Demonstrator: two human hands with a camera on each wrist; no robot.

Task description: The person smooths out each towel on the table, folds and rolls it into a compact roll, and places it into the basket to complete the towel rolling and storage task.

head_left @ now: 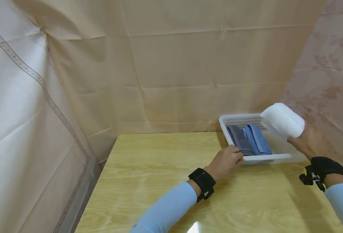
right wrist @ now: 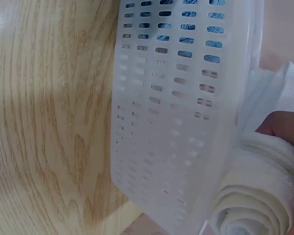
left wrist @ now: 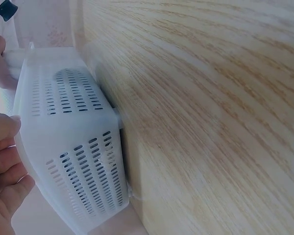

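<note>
A white plastic basket [head_left: 282,158] with slotted walls stands on the table, two folded cloths inside it at the left: a dark grey one [head_left: 240,140] and a blue one [head_left: 258,139]. My left hand [head_left: 227,161] grips the basket's near-left corner; in the left wrist view its thumb is on the outside of the rim and the fingers curl over it. My right hand [head_left: 315,140] holds a white towel roll [head_left: 283,120] tilted over the basket's right part. The right wrist view shows the spiral end of the roll [right wrist: 252,210] close by the rim.
The wooden table [head_left: 159,168] reaches left and toward me from the basket. Beige sheeting [head_left: 174,71] hangs right behind the table, a patterned sheet [head_left: 331,81] on the right, and a pale sheet [head_left: 28,129] on the left.
</note>
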